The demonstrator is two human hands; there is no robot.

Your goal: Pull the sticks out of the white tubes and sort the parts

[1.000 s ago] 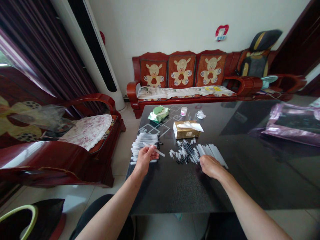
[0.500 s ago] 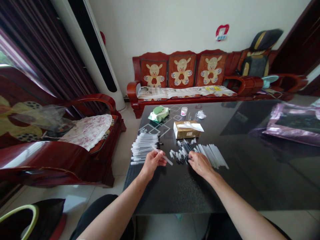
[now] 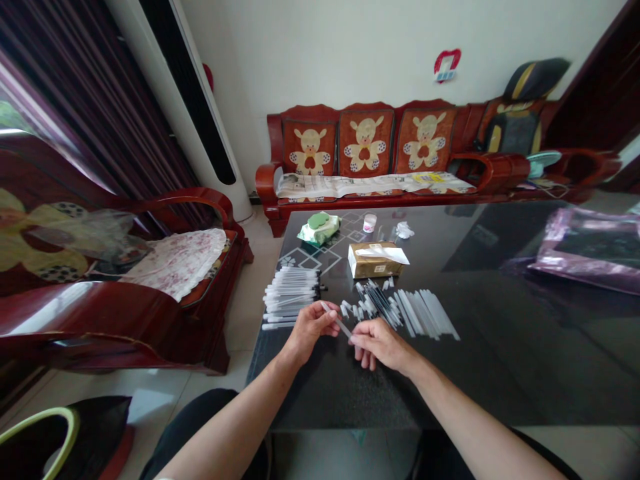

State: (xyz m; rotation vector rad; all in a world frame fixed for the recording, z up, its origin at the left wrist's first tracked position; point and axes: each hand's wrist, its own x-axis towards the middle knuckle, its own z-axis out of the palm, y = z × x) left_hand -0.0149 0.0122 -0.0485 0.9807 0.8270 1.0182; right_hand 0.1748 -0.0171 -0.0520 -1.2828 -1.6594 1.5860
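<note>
On the table (image 3: pixel 510 373) before you, a row of pens (image 3: pixel 290 293) lies left, by your left hand (image 3: pixel 313 327). Rightward come caps (image 3: pixel 353 311), refills (image 3: pixel 381 301) and a row of tubes (image 3: pixel 425 313). Your right hand (image 3: pixel 381 343) is in front of the refills, with 1 held tube (image 3: pixel 340 323) between your 2 hands. Behind the refills sits a tissue box (image 3: pixel 377 267); farther back, left to right, a wipes pack (image 3: pixel 319 229), a jar (image 3: pixel 369 224) and a wad (image 3: pixel 404 231). Behind the table stands a sofa (image 3: pixel 273 177) with 3 cushions (image 3: pixel 365 143).

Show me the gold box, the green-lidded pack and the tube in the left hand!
Gold box (image 3: pixel 373 269): head view, front side.
Green-lidded pack (image 3: pixel 319 222): head view, on the lid.
Whitish tube (image 3: pixel 343 327): head view, its uncovered stretch.
</note>
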